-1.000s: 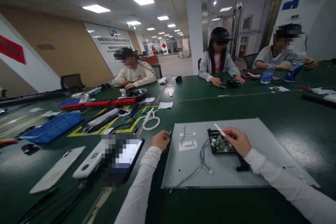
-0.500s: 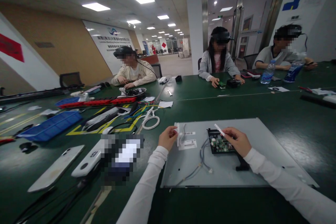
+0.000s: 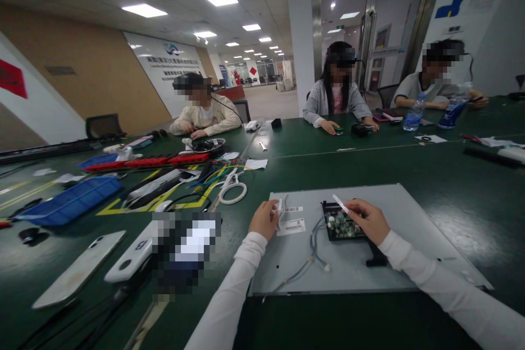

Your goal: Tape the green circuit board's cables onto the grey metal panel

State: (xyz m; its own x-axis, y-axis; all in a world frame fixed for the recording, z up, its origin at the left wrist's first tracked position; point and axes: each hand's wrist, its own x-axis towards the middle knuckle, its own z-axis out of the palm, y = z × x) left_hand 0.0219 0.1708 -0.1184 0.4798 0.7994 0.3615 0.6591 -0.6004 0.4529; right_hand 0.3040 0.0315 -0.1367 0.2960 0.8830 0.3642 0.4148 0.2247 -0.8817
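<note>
A grey metal panel (image 3: 394, 229) lies flat on the green table in front of me. A black-framed circuit board (image 3: 342, 224) sits on it, with grey wires (image 3: 314, 246) trailing toward me. My right hand (image 3: 369, 220) rests beside the board and pinches a thin white strip (image 3: 340, 203) that points up and left. My left hand (image 3: 264, 220) is closed on a small white piece (image 3: 280, 209) at the panel's left edge, next to a white label (image 3: 291, 226).
Left of the panel lie phones (image 3: 80, 269), a blurred device (image 3: 184, 249), a blue tray (image 3: 68, 203), a white cable loop (image 3: 233, 191) and coloured wires. Three seated people work across the table. Water bottles (image 3: 412, 114) stand at the far right.
My left hand has moved right from off the panel to its left edge and now holds a white piece there. My right hand has stayed by the board with the strip.
</note>
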